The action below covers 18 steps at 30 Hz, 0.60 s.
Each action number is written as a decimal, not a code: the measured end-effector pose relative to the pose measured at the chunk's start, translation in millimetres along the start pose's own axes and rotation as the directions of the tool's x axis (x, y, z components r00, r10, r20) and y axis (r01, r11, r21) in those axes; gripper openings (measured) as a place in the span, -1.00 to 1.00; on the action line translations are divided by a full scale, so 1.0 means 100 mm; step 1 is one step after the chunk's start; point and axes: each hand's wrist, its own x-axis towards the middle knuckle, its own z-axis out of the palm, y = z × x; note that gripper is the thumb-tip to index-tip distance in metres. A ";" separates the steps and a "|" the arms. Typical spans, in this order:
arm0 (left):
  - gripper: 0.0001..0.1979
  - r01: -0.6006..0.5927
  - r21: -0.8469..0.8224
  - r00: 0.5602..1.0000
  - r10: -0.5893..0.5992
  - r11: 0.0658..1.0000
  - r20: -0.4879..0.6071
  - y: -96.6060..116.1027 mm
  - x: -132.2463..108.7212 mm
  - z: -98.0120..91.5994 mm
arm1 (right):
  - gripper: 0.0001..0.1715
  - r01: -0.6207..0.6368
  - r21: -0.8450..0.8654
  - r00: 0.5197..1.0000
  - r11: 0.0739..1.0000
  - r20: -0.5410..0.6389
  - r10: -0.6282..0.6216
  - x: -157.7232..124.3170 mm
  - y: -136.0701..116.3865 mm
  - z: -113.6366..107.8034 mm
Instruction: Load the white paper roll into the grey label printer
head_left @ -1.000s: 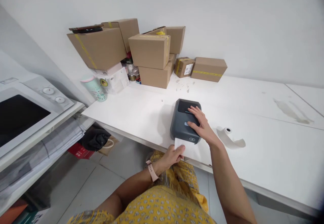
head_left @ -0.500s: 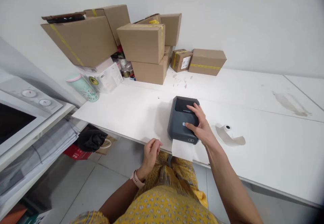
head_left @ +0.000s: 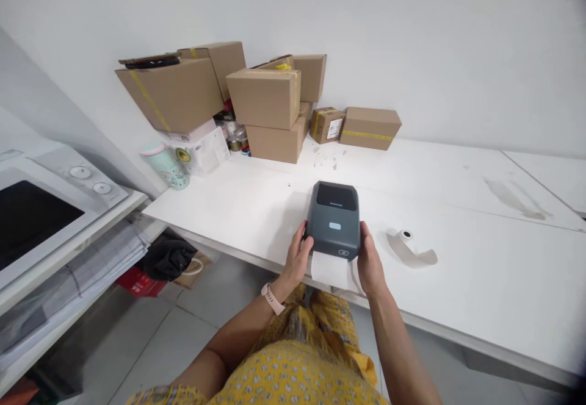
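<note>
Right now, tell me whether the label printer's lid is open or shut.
Shut: the lid of the printer lies flush; left hand and right hand hold its sides.

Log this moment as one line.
left hand: grips printer | right hand: grips printer | paper: out front slot | roll: on table

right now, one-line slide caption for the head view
Left hand and right hand clasp a grey label printer on the white table, boxes behind.
</note>
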 end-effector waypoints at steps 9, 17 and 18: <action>-0.30 -0.145 0.090 0.987 0.150 0.985 -0.053 -0.13 0.07 0.09 | -0.09 0.092 -0.259 0.995 0.962 -0.009 -0.097 -0.06 0.04 0.07; -0.39 -0.272 0.004 0.962 0.272 0.962 -0.011 0.26 0.47 -0.04 | -0.10 0.449 -0.489 0.888 0.747 0.157 -0.431 0.31 -0.55 0.07; -0.40 -0.288 -0.019 0.957 0.288 0.957 0.013 0.33 0.57 -0.05 | -0.14 0.476 -0.495 0.872 0.727 0.155 -0.465 0.40 -0.69 0.13</action>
